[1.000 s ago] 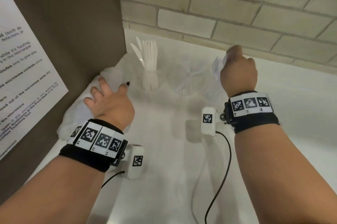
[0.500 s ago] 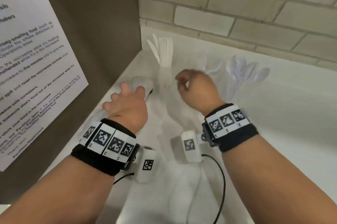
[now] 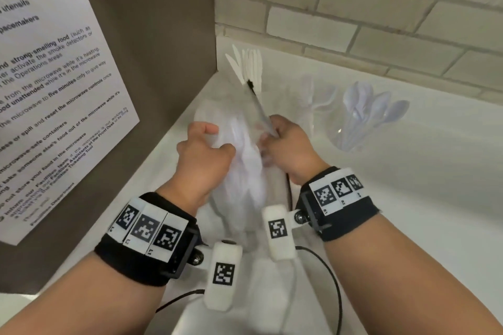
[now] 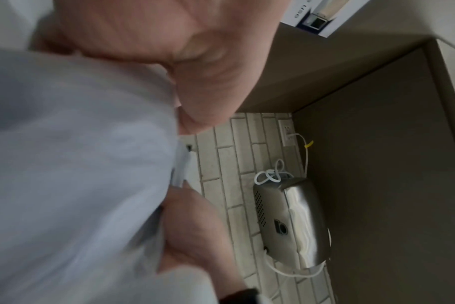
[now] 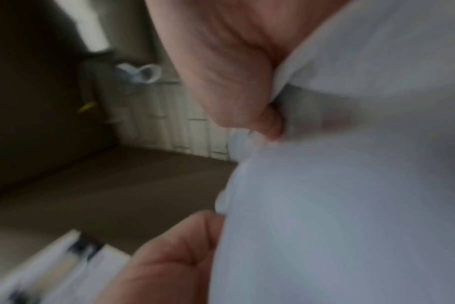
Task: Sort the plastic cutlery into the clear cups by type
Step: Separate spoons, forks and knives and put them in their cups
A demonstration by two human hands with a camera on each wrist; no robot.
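Both hands grip one thin white plastic bag (image 3: 245,160) bunched above the white counter (image 3: 408,198): the left hand (image 3: 202,156) has its fingers curled into the bag's left side, and the right hand (image 3: 290,149) clenches the right side together with a slim pen-like stick with a black tip (image 3: 258,106) that slants up toward the back corner. The wrist views confirm both fists are closed on bag film, though they are blurred, so I cannot tell whether any cutlery is left inside.

The sorted cutlery stands at the back of the counter: white knives (image 3: 249,65) upright in one clear cup near the corner, translucent spoons (image 3: 370,111) fanned in another clear cup (image 3: 343,135) to the right, and between them a fainter cup that seems to hold more pale pieces.

The bag is light, limp and slick, and it likely slips unless gathered in a fist as it is now; gripping near its mouth would let the contents slide out. The cutlery is light, stiff and somewhat brittle, best pinched by the handle. The cups are light and tippy, so pieces should go in gently.

The counter is smooth and glossy. A brown panel with a microwave notice (image 3: 54,84) closes the left side, and a pale brick wall (image 3: 353,7) runs behind.
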